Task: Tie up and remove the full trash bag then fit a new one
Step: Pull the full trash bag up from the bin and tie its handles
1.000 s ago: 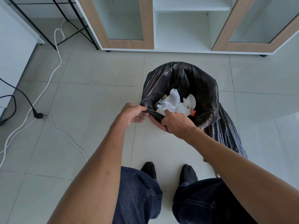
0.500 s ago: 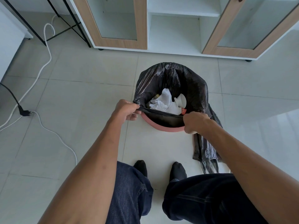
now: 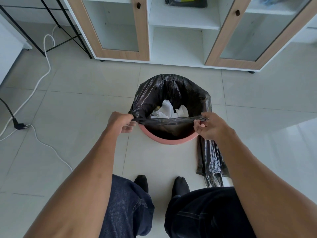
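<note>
We stand on a pale tiled floor (image 3: 82, 117) in front of a white cabinet (image 3: 180, 48) with two wood-framed glass doors and open shelves between them; on its upper open shelf lies a dark packet (image 3: 186, 1), cut off by the top edge, so we cannot tell what it is. A white cable (image 3: 42, 79) and a black plug (image 3: 18, 125) lie on the tiles well out from our left fingers.

Between our hands sits a round pink trash bin (image 3: 168, 140) lined with a black trash bag (image 3: 171, 90). The far side of the bag is folded over the bin's rim; the near edge is lifted off the rim and stretched in a taut band from one hand to the other, leaving the pink rim bare just below our fingers. Inside the bag, beyond that band, we see crumpled white paper (image 3: 167, 109) and a white cup-like piece (image 3: 183, 110), with something yellowish beside them too small to name.

Our left hand (image 3: 121, 123) is closed in a fist on the left end of the near edge. Our right hand (image 3: 211, 126) pinches the right end between thumb and fingertips, the other fingers curled loosely. Below the right wrist, a second black bag (image 3: 209, 160) lies flat on the tiles beside the bin, reaching back toward our dark-socked feet (image 3: 142, 183) and jeans.
</note>
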`<control>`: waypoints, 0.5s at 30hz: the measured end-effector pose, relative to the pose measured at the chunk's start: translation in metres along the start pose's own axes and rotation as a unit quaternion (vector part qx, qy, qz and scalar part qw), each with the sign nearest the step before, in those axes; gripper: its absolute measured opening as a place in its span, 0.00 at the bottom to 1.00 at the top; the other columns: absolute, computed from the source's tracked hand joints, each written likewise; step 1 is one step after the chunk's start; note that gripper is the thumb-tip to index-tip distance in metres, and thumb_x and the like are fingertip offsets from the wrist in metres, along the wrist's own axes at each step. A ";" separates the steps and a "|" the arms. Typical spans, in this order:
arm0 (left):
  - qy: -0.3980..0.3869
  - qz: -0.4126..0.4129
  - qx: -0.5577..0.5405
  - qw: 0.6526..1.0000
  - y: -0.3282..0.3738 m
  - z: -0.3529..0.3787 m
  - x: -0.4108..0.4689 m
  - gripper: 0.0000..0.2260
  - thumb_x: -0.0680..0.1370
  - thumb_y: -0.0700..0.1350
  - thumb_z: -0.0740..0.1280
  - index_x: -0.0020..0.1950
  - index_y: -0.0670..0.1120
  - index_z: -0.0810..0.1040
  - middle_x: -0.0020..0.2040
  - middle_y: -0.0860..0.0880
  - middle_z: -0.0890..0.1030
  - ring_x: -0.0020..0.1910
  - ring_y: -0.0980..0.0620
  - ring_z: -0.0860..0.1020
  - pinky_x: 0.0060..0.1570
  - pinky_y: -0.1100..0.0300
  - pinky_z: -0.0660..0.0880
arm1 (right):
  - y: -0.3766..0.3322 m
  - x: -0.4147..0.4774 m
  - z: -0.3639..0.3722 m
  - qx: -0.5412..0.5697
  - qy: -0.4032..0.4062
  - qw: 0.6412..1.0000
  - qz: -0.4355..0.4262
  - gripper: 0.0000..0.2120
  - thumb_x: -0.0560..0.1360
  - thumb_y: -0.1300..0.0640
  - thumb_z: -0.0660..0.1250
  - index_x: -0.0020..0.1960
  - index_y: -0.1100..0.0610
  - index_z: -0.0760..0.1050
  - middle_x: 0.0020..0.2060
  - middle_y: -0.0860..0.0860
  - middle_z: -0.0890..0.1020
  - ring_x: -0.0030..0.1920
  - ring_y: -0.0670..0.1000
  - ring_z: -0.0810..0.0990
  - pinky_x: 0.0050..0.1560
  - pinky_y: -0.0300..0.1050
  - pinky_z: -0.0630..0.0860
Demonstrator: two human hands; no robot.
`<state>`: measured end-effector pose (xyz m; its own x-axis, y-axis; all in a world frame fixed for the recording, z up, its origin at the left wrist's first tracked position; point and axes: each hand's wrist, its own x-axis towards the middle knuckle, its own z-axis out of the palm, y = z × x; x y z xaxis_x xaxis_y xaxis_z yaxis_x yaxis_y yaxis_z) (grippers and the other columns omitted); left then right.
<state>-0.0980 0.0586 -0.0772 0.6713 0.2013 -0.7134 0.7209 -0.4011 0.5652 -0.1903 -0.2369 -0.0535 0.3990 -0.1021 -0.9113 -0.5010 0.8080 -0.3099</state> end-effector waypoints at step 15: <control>0.089 0.049 -0.199 0.975 0.024 -0.001 0.006 0.05 0.73 0.40 0.68 0.42 0.38 0.78 0.34 0.42 0.83 0.24 0.52 0.81 0.23 0.64 0.77 | -0.022 0.021 0.012 0.116 0.029 0.987 -0.107 0.04 0.78 0.56 0.66 0.45 0.55 0.73 0.26 0.48 0.77 0.18 0.43 0.68 0.22 0.34 0.64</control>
<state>-0.0766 0.0516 -0.0679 0.7334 0.3457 -0.5853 0.6386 -0.0556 0.7675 -0.1619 -0.2494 -0.0624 0.4285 -0.3119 -0.8480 -0.2184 0.8750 -0.4321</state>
